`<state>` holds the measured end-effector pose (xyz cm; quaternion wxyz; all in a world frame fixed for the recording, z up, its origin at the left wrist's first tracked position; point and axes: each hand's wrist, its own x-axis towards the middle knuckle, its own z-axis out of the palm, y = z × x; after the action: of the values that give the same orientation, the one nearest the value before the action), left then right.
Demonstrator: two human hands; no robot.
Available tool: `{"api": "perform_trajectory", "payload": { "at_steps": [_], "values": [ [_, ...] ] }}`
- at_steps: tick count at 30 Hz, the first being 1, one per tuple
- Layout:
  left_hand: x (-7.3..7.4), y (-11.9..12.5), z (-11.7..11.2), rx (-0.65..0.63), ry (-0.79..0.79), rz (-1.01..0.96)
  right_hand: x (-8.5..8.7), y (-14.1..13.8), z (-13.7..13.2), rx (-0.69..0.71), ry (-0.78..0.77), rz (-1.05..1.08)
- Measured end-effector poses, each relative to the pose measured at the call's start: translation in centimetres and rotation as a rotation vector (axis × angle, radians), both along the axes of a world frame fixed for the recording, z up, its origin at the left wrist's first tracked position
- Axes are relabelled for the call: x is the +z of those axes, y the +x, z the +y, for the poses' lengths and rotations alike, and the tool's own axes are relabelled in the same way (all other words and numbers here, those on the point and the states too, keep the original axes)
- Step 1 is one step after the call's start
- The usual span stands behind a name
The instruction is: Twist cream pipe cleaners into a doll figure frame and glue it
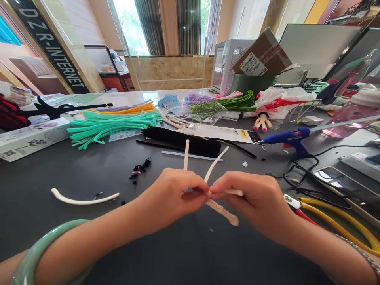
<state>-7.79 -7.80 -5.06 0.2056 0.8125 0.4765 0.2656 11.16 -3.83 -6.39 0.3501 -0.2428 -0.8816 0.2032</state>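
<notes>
Both my hands meet above the dark table [89,166], pinching white pipe cleaners [221,211] between them. My left hand [175,196] is closed on the strands at the left, with a jade bangle [38,253] on that wrist. My right hand [255,198] is closed on them from the right. Two loose ends stick up toward the far side, one straight and one slanting right. A twisted, thicker part hangs down below my fingers toward the right.
A curved white pipe cleaner [84,199] lies at the left. Teal [113,126], black [184,140] and green [234,102] pipe-cleaner bundles lie at the back. A blue glue gun [289,139], a phone [341,184] and yellow-handled pliers [332,217] sit at the right.
</notes>
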Motion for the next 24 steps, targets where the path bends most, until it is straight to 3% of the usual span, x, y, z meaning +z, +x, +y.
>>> {"api": "perform_trajectory", "payload": {
  "at_steps": [7,12,16,20,24],
  "values": [
    [-0.9,0.0,-0.5,-0.037,0.224,0.170,-0.4,-0.4,-0.1,0.057,0.158,0.022],
    [-1.2,0.0,-0.8,-0.060,0.330,0.088,-0.2,-0.2,0.1,0.101,0.086,0.063],
    [-1.0,0.2,-1.0,-0.007,0.265,-0.058,-0.2,-0.2,0.8,-0.027,-0.084,-0.047],
    [-0.5,0.2,-0.9,0.032,0.081,-0.224,-0.5,-0.5,1.2,0.077,-0.182,-0.129],
    [-0.1,0.2,-0.7,0.110,-0.042,-0.317,-0.5,-0.7,1.1,0.116,-0.139,-0.108]
  ]
}}
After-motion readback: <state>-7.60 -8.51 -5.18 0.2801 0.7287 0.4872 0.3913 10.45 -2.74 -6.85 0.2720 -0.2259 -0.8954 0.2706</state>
